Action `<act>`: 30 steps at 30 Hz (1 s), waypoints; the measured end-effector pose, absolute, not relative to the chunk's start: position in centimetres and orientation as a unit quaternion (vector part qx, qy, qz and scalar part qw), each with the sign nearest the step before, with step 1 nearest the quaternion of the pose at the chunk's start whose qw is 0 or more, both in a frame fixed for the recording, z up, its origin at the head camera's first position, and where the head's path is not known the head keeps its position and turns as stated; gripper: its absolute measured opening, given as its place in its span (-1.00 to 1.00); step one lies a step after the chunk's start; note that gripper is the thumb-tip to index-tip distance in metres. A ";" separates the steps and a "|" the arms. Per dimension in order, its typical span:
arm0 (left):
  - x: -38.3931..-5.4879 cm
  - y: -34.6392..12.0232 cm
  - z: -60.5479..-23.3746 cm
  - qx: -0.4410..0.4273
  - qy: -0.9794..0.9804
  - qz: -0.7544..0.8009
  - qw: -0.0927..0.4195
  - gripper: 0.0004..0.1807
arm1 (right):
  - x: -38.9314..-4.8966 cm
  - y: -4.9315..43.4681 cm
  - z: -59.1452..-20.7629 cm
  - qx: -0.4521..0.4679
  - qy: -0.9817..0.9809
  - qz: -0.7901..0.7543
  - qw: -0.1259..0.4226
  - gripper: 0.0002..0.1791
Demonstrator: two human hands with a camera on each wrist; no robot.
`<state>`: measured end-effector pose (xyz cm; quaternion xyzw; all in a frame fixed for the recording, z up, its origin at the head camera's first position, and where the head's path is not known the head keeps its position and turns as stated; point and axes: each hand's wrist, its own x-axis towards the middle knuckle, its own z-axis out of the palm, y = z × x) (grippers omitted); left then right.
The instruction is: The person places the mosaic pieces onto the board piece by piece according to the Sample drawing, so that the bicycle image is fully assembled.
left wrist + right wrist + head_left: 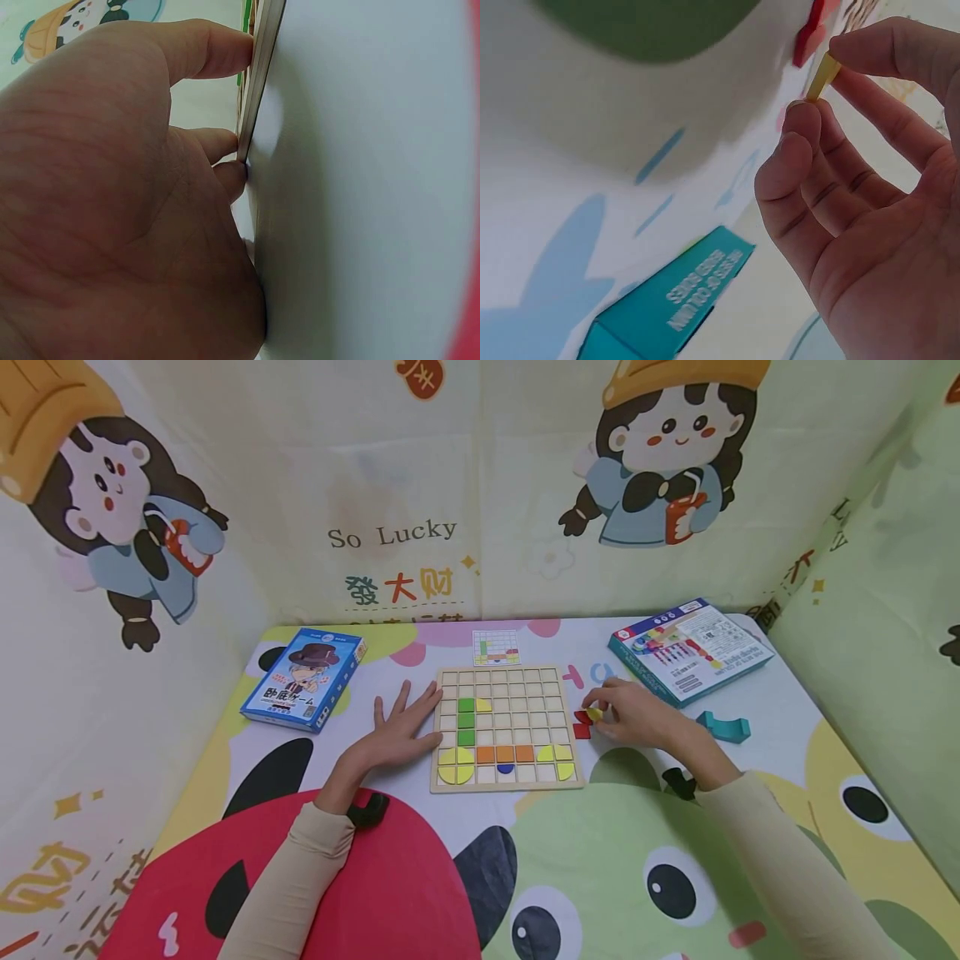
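A square wooden grid board (517, 689) lies in the middle of the table. Green squares (466, 720), orange squares (505, 754), yellow quarter-circle pieces (455, 766) and a blue half-round piece (506, 768) sit in its cells. My left hand (393, 731) rests on the table with fingers spread, thumb and fingertips at the board's left edge. Right of the board, my right hand (633, 714) pinches a small yellow piece (823, 76) between thumb and fingers. Red pieces (582, 731) lie just beneath that hand, beside the board.
Behind the board lies a printed pattern card (496, 647). A blue game box (303, 681) is at the back left, and a teal-edged box (690, 647) at the back right. One curved teal object (723, 727) lies right of my right wrist.
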<state>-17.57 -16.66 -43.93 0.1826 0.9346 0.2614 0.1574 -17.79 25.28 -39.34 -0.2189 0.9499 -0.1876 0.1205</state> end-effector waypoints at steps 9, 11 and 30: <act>-17.5 -16.8 -43.9 0.185 0.934 0.262 0.156 -0.05 | -16.0 23.3 -38.9 -0.259 0.942 -0.184 0.112 -0.62; -17.6 -16.8 -43.9 0.185 0.934 0.261 0.157 -0.05 | -15.5 22.7 -38.7 -0.271 0.939 -0.181 0.107 -0.64; -17.8 -16.8 -44.0 0.186 0.934 0.263 0.157 -0.06 | -12.0 18.9 -39.1 -0.329 0.920 -0.165 0.132 -0.66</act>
